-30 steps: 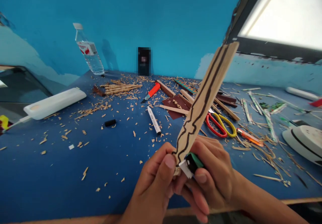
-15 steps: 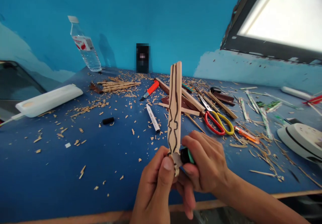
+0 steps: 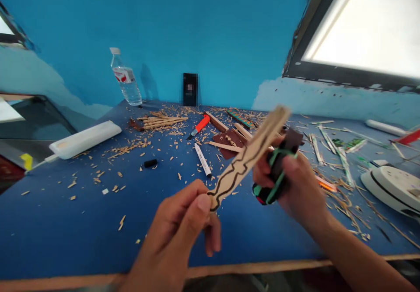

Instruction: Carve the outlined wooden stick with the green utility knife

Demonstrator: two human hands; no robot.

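My left hand (image 3: 183,217) pinches the lower end of a flat wooden strip (image 3: 241,166) between thumb and fingers. Wavy black outlines run along the strip, which slants up to the right; its far end is blurred. To the right of the strip, my right hand (image 3: 300,182) is wrapped around a knife with a dark, green-banded handle (image 3: 278,174). That handle is smeared by motion, and I cannot make out its blade. Below the strip lies a white marker (image 3: 203,160), its black cap (image 3: 150,163) apart on the left.
Wood shavings cover much of the blue table (image 3: 82,235). Behind the hands lie a red utility knife (image 3: 201,124), a bundle of carved sticks (image 3: 162,122) and brown sandpaper (image 3: 226,139). A water bottle (image 3: 127,82) stands back left, a white power strip (image 3: 88,139) before it.
The knife has come away from the strip's lower end, and my right hand has moved up and right with it. The strip has tilted from nearly upright to the right. The view has shifted slightly.
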